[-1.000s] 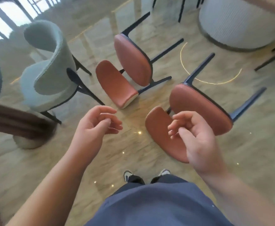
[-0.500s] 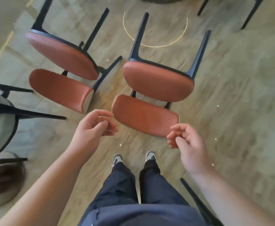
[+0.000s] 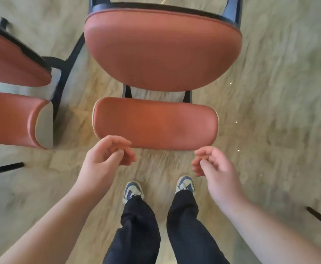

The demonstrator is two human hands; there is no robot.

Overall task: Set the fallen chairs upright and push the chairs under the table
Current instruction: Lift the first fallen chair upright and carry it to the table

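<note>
Two hands out front, both loosely curled, holding nothing: left hand [image 3: 106, 161] and right hand [image 3: 212, 168] hover just short of the backrest [image 3: 156, 123] of a red chair [image 3: 161, 50] lying on the marble floor [image 3: 279, 111]. Second fallen chair [image 3: 13, 115] at left. No legible writing. Chair nearer and more centred than half a second ago

Both chairs run off frame — middle chair's legs [image 3: 232, 10], left chair [image 3: 13, 119].
</note>
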